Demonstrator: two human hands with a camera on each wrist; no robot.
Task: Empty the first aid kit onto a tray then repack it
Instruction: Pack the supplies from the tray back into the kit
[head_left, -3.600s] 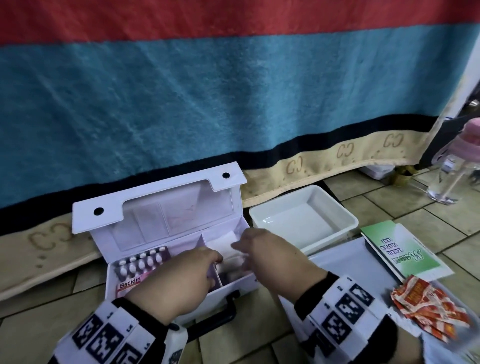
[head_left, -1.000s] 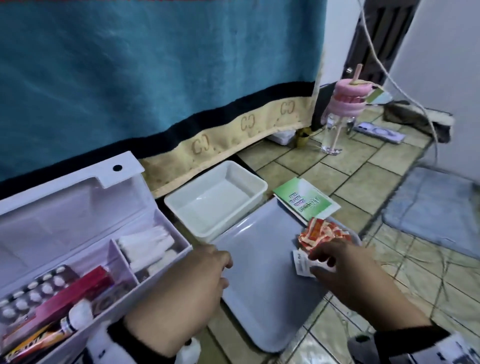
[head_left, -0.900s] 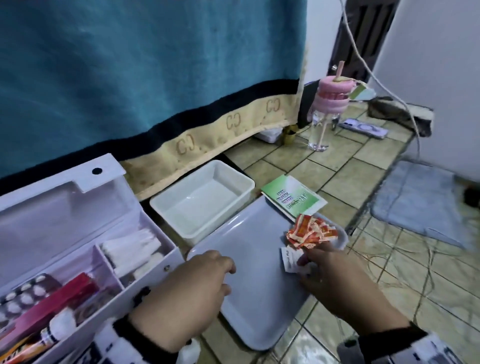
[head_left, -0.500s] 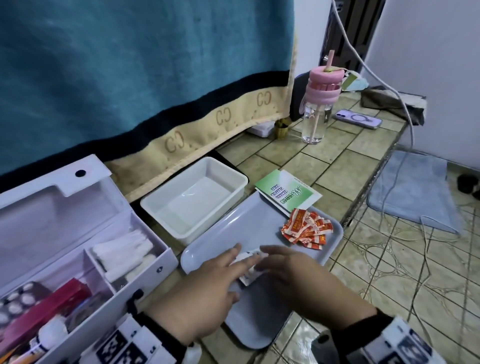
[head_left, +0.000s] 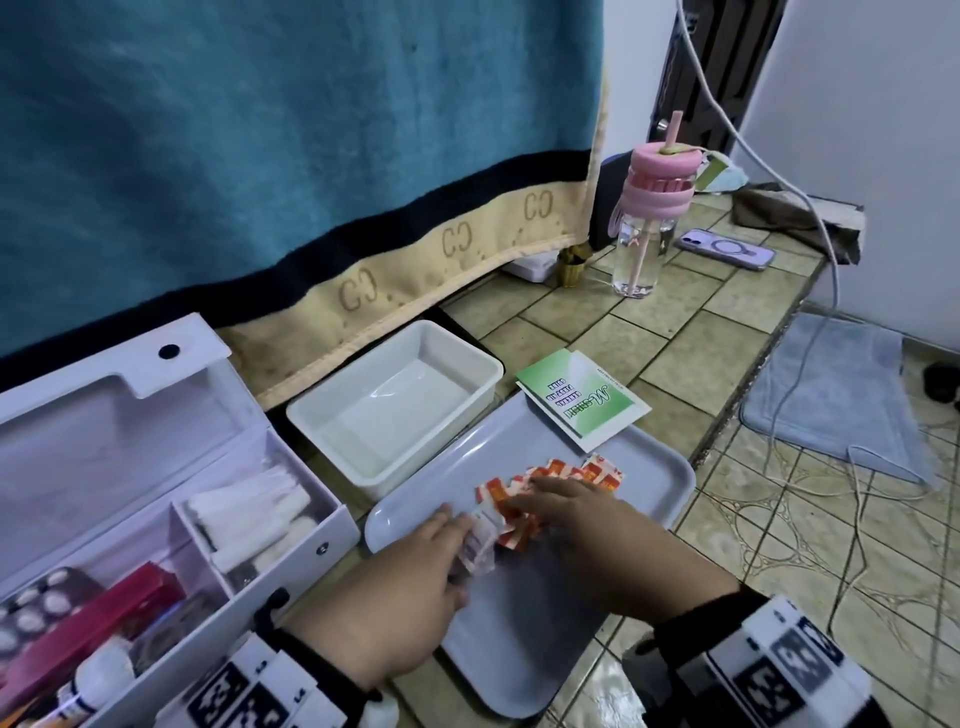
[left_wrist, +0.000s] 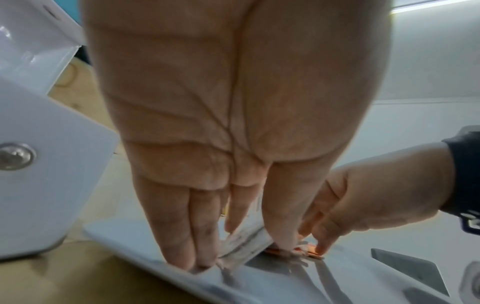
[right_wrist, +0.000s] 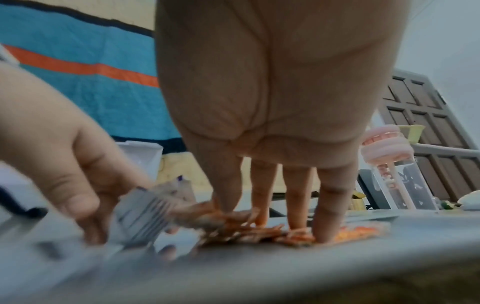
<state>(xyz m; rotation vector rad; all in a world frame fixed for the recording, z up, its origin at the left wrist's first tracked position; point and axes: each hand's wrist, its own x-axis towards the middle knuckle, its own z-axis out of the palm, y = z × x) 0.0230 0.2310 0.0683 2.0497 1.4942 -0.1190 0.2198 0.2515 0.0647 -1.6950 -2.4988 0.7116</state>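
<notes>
- Low in the middle of the head view, the left hand (head_left: 400, 587) reaches onto the grey tray (head_left: 654, 467); its fingers pinch a small stack of white sachets (head_left: 478, 540), lifting one end off the tray surface.
- The left wrist view shows the thumb (left_wrist: 283, 205) on one side of that stack and the fingers on the other, tips down at the tray.
- Just to its right, the right hand (head_left: 587, 525) has its fingers spread and nearly straight, fingertips (right_wrist: 330, 226) pressing down on the loose pile of orange packets (head_left: 566, 475); it grips nothing.
- The orange pile lies near the tray's middle, touching the white sachets.
- The first aid kit (head_left: 156, 519) stands open at the lower left, lid up; cotton swabs (head_left: 249, 509) sit in its right compartment, a red box (head_left: 88, 618) and a blister pack (head_left: 31, 613) in the left one.
- A white tub (head_left: 467, 358) sits between kit and tray, behind both.
- A green leaflet (head_left: 582, 397) overlaps the tray's far rim.
- At the upper right stand a pink-lidded bottle (head_left: 644, 223) and a phone (head_left: 727, 249); a blue blanket (head_left: 260, 130) hangs across the back.
</notes>
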